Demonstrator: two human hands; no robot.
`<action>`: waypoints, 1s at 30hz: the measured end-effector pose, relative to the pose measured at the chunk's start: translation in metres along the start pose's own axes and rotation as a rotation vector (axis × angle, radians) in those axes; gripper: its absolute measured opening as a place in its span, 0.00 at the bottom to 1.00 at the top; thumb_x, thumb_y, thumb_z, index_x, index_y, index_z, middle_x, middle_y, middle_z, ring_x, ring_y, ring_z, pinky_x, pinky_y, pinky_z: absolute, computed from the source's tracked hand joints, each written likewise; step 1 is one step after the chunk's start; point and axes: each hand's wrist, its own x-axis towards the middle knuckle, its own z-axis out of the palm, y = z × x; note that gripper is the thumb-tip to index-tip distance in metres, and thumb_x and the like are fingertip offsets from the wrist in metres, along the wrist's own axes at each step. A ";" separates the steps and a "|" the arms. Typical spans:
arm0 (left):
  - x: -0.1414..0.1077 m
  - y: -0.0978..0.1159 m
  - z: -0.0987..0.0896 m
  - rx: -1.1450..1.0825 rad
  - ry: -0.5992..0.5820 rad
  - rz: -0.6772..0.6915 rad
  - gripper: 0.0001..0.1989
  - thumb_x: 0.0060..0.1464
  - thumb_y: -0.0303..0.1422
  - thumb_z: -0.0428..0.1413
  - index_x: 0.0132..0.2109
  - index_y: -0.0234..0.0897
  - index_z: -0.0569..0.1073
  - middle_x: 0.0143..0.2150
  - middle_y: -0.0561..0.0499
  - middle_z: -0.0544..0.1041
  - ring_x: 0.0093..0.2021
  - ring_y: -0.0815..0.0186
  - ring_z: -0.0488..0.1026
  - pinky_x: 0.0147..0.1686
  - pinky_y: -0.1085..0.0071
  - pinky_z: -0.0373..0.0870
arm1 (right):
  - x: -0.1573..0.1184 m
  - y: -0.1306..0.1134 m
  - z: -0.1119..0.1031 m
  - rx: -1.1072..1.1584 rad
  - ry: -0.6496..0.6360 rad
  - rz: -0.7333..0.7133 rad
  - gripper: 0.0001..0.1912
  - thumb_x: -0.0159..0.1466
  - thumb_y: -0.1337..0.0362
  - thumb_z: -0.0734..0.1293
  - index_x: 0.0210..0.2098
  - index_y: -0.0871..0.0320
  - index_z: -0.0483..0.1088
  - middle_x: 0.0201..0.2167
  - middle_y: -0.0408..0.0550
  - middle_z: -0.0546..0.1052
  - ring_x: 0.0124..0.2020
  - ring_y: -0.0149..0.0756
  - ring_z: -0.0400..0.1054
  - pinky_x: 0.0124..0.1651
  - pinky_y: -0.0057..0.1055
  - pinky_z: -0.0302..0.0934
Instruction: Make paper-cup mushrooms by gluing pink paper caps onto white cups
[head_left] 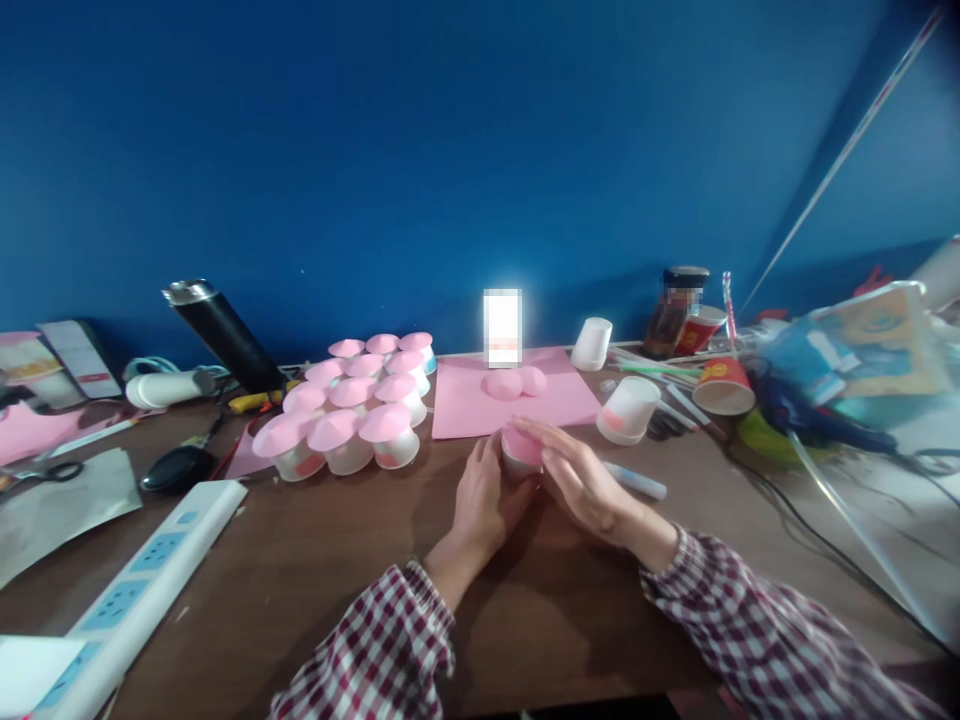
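Between my hands, low over the brown table, is a white paper cup (519, 466) with a pink paper cone (523, 448) on its top. My left hand (481, 490) is wrapped round the cup's left side. My right hand (581, 478) lies against the cone's right side, fingers stretched out and fairly flat. Just beyond them, a pink paper sheet (457, 405) carries two loose pink paper pieces (504, 384). To the left stand several white cups topped with pink cones (335, 428), grouped in rows.
At right are two upturned white cups (628, 410), a glue stick or marker (636, 481), red paper cups (724, 388) and a brown jar (667, 315). At left lie a power strip (142, 590), a mouse (178, 468), scissors (60, 472) and a leaning black flask (229, 335).
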 end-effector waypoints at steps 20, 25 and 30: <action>0.001 0.017 -0.011 -0.243 -0.046 -0.064 0.28 0.49 0.31 0.56 0.58 0.35 0.64 0.54 0.40 0.71 0.56 0.53 0.67 0.56 0.56 0.64 | 0.003 0.013 0.005 -0.275 -0.092 -0.165 0.27 0.66 0.70 0.56 0.64 0.55 0.58 0.62 0.53 0.65 0.63 0.46 0.59 0.63 0.51 0.55; 0.001 0.028 -0.019 -0.573 -0.008 -0.161 0.18 0.55 0.26 0.45 0.53 0.35 0.64 0.51 0.44 0.74 0.51 0.61 0.71 0.53 0.64 0.66 | 0.003 0.014 0.005 -0.315 -0.101 -0.181 0.28 0.65 0.71 0.57 0.65 0.56 0.58 0.62 0.54 0.66 0.63 0.46 0.58 0.62 0.51 0.55; 0.003 0.026 -0.016 -0.625 0.117 -0.295 0.10 0.62 0.34 0.42 0.40 0.36 0.66 0.39 0.46 0.74 0.41 0.63 0.71 0.44 0.65 0.68 | 0.003 0.014 0.007 -0.334 -0.093 -0.187 0.29 0.64 0.73 0.57 0.64 0.57 0.58 0.61 0.54 0.67 0.63 0.44 0.58 0.63 0.49 0.55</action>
